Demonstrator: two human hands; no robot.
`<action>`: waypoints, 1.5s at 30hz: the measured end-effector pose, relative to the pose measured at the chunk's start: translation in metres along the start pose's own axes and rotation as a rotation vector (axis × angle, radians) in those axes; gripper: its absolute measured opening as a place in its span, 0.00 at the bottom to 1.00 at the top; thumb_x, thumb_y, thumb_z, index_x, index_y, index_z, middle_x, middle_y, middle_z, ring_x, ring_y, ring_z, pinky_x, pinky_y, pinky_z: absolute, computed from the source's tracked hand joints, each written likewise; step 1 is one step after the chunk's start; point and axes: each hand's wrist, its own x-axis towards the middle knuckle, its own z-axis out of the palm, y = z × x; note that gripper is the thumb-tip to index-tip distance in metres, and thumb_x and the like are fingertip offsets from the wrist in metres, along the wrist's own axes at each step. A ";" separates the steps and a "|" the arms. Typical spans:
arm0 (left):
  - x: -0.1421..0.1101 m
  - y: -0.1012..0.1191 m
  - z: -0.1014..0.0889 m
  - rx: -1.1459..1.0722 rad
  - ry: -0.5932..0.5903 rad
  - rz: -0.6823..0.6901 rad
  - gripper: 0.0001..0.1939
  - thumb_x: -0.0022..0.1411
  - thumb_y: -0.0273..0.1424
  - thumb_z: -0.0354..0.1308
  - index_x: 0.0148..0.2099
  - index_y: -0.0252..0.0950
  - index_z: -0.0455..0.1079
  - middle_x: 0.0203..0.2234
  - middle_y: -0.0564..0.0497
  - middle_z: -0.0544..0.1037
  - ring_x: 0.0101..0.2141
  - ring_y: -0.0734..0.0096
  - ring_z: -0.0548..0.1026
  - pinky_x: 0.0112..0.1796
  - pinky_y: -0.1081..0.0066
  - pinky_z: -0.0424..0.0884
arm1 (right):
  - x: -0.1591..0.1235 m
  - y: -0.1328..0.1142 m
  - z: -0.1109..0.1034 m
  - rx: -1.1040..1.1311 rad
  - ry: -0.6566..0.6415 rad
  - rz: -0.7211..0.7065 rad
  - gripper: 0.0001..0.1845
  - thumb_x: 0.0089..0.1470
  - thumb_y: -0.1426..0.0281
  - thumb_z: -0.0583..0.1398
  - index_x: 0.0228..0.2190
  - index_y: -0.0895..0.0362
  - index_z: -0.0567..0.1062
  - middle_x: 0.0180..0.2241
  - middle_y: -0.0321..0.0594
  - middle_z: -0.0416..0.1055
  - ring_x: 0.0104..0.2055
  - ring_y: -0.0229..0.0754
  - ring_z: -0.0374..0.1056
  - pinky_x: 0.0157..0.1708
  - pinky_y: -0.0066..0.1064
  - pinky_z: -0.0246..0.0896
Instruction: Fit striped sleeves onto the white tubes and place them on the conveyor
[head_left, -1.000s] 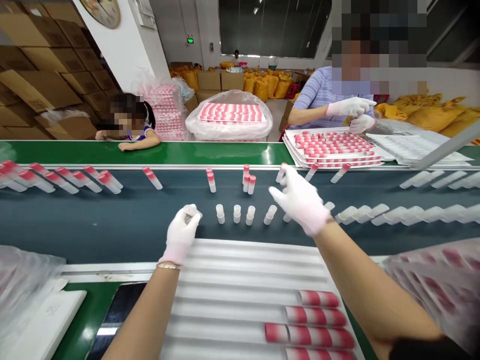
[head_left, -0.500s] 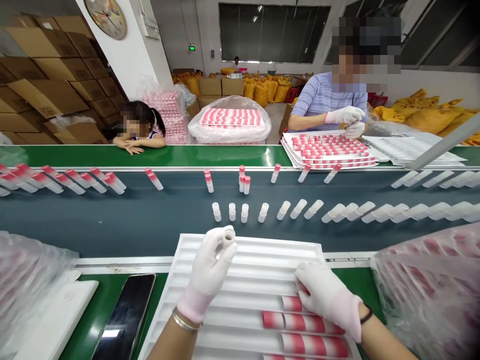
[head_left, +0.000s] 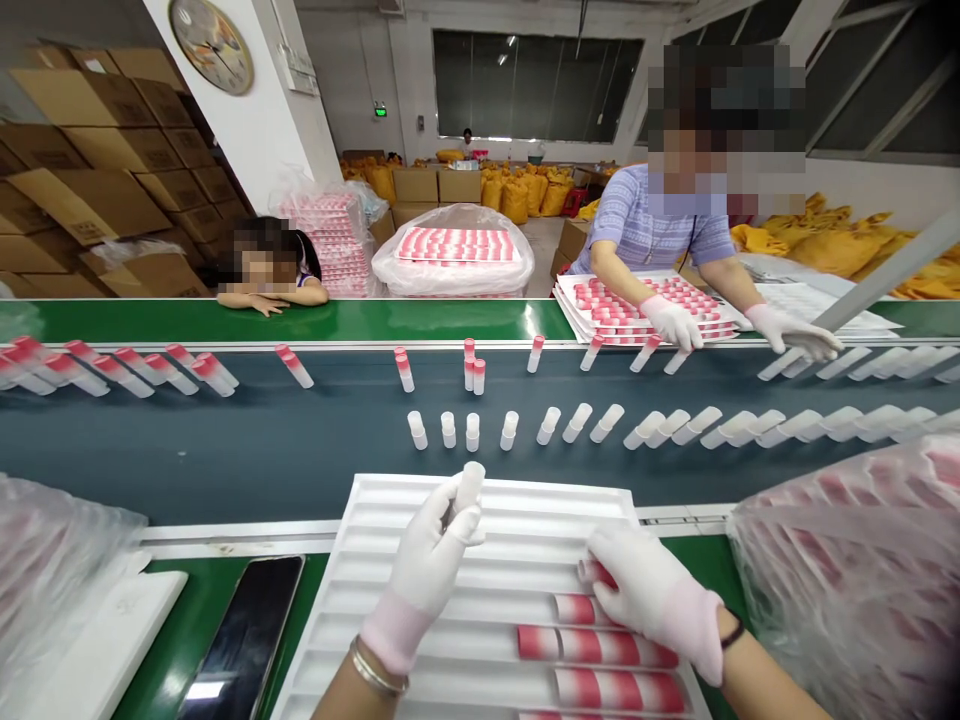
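The left hand was clenched around a white tube, held upright with its long axis roughly vertical, above the far edge of the white grooved tray. The right hand rested on the tray's right side, fingers closed on the end of a pink-and-white tube lying along a groove, though the glove hid the grip, so it may only have been pressing it. The two tubes sat well apart, the white one to the left and farther from the person; its axis stood across the grooves, which ran left to right. More filled tubes lay in the nearer grooves. Beyond the tray, a row of white tubes lay on the dark conveyor belt. A phone lay at the tray's left
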 end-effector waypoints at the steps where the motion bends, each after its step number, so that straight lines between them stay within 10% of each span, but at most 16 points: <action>1: 0.000 -0.001 0.002 0.017 0.001 0.002 0.15 0.65 0.37 0.53 0.52 0.38 0.68 0.39 0.48 0.75 0.39 0.65 0.73 0.38 0.67 0.75 | 0.000 -0.003 -0.003 0.067 0.076 -0.026 0.06 0.48 0.78 0.54 0.27 0.58 0.71 0.29 0.40 0.72 0.33 0.43 0.67 0.35 0.33 0.59; 8: -0.001 -0.001 0.016 0.083 -0.032 0.147 0.14 0.61 0.32 0.59 0.49 0.41 0.72 0.45 0.48 0.77 0.46 0.61 0.75 0.47 0.64 0.71 | 0.007 -0.047 -0.045 0.686 0.405 -0.251 0.07 0.55 0.71 0.57 0.38 0.55 0.70 0.35 0.37 0.72 0.36 0.37 0.67 0.37 0.28 0.62; 14: -0.005 0.009 0.009 0.356 -0.116 0.298 0.12 0.63 0.28 0.55 0.47 0.44 0.75 0.42 0.49 0.78 0.45 0.61 0.74 0.46 0.65 0.70 | 0.008 -0.070 -0.084 0.305 0.349 -0.557 0.05 0.56 0.72 0.58 0.36 0.54 0.73 0.31 0.35 0.67 0.32 0.36 0.62 0.34 0.29 0.58; 20: -0.012 0.018 0.006 0.456 -0.131 0.367 0.06 0.65 0.29 0.53 0.35 0.40 0.71 0.30 0.52 0.75 0.34 0.65 0.72 0.37 0.70 0.68 | 0.003 -0.094 -0.098 -0.053 0.286 -0.481 0.04 0.55 0.69 0.59 0.30 0.55 0.74 0.28 0.36 0.67 0.26 0.38 0.61 0.25 0.29 0.49; 27: -0.016 0.027 0.008 0.279 -0.142 0.358 0.08 0.65 0.33 0.54 0.33 0.38 0.70 0.29 0.51 0.73 0.32 0.67 0.71 0.37 0.70 0.68 | 0.003 -0.102 -0.065 0.790 0.573 -0.483 0.09 0.51 0.71 0.64 0.36 0.55 0.72 0.34 0.36 0.71 0.35 0.35 0.69 0.36 0.25 0.64; 45: -0.021 0.022 -0.007 -0.022 -0.460 0.239 0.08 0.62 0.34 0.59 0.33 0.35 0.72 0.25 0.53 0.66 0.28 0.71 0.64 0.33 0.72 0.66 | -0.003 -0.112 -0.101 0.751 0.254 -0.818 0.06 0.52 0.73 0.65 0.27 0.57 0.72 0.25 0.33 0.67 0.27 0.33 0.61 0.30 0.22 0.59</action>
